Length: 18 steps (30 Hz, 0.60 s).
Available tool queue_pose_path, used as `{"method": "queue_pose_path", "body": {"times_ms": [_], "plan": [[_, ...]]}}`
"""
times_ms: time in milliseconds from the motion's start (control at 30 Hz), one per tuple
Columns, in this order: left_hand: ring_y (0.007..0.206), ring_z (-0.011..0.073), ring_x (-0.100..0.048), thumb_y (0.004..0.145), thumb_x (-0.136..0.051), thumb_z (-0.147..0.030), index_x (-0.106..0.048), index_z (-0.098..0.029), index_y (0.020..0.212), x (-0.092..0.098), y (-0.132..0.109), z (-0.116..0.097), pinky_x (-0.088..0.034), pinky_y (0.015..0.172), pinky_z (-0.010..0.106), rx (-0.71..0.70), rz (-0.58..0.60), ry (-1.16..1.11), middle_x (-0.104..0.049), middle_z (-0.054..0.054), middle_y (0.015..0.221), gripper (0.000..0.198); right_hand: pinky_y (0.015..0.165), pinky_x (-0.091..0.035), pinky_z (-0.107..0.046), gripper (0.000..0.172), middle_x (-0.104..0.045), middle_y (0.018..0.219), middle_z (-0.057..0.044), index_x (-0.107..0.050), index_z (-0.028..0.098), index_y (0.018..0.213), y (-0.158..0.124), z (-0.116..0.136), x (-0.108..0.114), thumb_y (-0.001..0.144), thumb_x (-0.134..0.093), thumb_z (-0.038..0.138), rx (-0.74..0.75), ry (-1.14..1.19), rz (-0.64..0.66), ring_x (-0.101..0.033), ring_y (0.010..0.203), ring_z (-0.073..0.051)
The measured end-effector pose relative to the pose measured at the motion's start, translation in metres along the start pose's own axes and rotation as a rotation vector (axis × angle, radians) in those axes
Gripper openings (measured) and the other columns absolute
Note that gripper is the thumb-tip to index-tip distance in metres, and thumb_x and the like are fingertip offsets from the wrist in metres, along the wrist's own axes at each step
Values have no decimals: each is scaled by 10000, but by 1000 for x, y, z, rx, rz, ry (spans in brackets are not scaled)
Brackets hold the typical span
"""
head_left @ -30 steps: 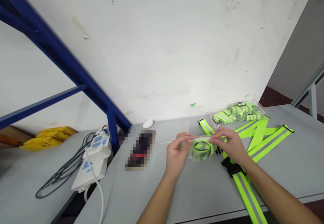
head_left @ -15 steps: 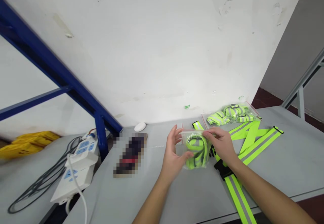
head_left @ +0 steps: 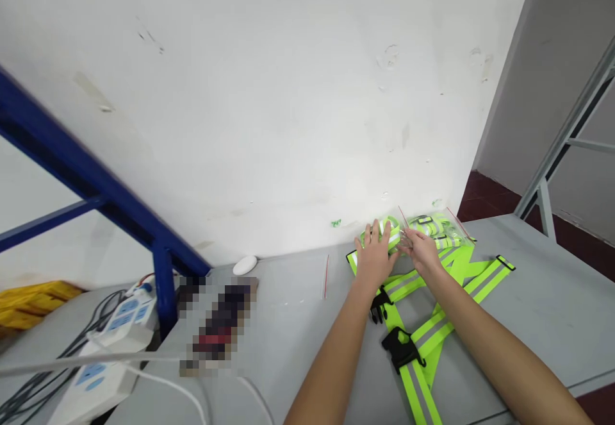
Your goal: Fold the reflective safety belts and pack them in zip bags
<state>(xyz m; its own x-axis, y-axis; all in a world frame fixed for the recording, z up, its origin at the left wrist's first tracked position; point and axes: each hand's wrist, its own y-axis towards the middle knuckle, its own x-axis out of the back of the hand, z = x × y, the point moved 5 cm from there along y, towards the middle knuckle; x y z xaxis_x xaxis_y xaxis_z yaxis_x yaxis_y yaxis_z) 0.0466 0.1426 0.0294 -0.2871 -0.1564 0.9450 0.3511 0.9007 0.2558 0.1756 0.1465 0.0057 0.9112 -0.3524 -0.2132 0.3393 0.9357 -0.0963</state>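
My left hand: spread over the bagged strap.
My right hand: fingers pinching clear plastic.
Bagged strap: twelve o'clock from the black buckle.
Risk: overlapping plastic could snag if I pull.

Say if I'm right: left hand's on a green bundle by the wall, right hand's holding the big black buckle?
No: the head view shows the right hand pinching clear plastic; the big black buckle lies on the table. The left hand part is right.
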Motion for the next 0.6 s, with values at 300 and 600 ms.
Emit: {"method": "queue_pose_path", "body": {"times_ms": [300,600], "plan": [[1432,371,-180,897,-361,-633,-185,-305,1511,-38,18,6,-183,1095,641,-87,82,9,-220,99,1576,718,965,-496,-477,432,-369,1486,-87,-520,294,1302,-54,31,49,888,-536,413,490,-792,250,-416,1328,-315],[1451,385,-75,859,-276,-732,-144,-267,1523,-43,33,6,-99,1091,675,-95,224,-54,-120,111,1596,821,1054,-416,-433,514,-411,1470,-105,-440,288,1389,-114,-3,69,902,-540,418,641,-1061,664,-446,1305,-274]]}}
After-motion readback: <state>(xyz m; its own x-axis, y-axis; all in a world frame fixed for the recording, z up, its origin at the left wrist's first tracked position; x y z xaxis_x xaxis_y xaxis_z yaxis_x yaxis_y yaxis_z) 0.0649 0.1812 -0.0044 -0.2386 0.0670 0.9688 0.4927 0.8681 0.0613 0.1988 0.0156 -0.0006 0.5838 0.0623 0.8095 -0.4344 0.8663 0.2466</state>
